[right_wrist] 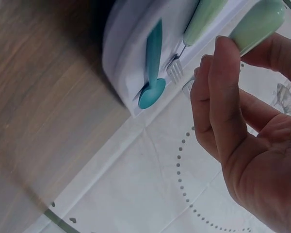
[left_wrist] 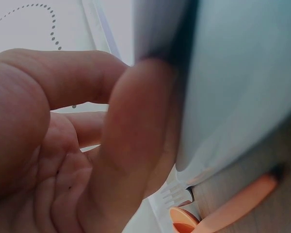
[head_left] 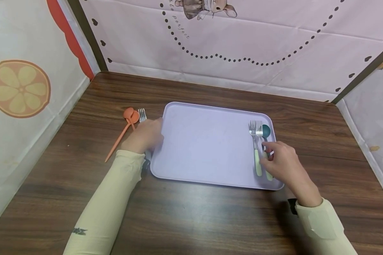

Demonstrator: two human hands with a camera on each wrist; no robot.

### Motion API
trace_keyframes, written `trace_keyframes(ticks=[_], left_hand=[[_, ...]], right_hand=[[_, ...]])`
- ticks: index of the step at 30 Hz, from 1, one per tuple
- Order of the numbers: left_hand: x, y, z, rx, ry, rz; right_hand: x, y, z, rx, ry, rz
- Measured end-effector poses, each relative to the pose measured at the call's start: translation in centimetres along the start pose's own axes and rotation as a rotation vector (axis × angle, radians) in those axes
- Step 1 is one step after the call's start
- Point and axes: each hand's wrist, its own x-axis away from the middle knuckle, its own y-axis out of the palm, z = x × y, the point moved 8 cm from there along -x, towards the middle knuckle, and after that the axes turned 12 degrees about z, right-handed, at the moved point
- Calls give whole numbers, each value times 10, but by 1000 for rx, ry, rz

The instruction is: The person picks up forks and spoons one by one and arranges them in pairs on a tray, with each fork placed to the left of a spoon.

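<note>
My left hand [head_left: 144, 134] is over the tray's left edge, blurred in the head view. Beneath it lies a fork, its silver tines [head_left: 142, 114] showing past the fingers. In the left wrist view the curled fingers [left_wrist: 138, 121] meet a pale, blurred surface; whether they grip it I cannot tell. On the lavender tray's right side, my right hand [head_left: 282, 161] pinches the light green handle [right_wrist: 259, 24] of a fork between thumb and finger. Beside it lie another green-handled fork [head_left: 257, 161] and a teal spoon [head_left: 266, 131].
Two orange spoons [head_left: 118, 141] lie on the wooden table left of my left hand, heads overlapping. The lavender tray [head_left: 204, 141] covers the table's middle, its raised rim all round. Printed cloth [head_left: 255, 39] hangs at the table's back and sides.
</note>
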Motion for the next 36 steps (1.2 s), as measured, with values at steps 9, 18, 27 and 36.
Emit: trace_keyframes(ticks=[9, 18, 27, 36], left_hand=[[0, 1, 0, 2, 4, 1], [-1, 2, -2, 3, 2, 1], [0, 2, -2, 11, -13, -5], [0, 2, -1, 7, -17, 0]], right_hand=[[-2, 3, -9, 3, -34, -1], [-5, 8, -14, 0, -36, -24], [-11, 13, -26, -17, -73, -42], [-15, 18, -35, -8, -103, -28]])
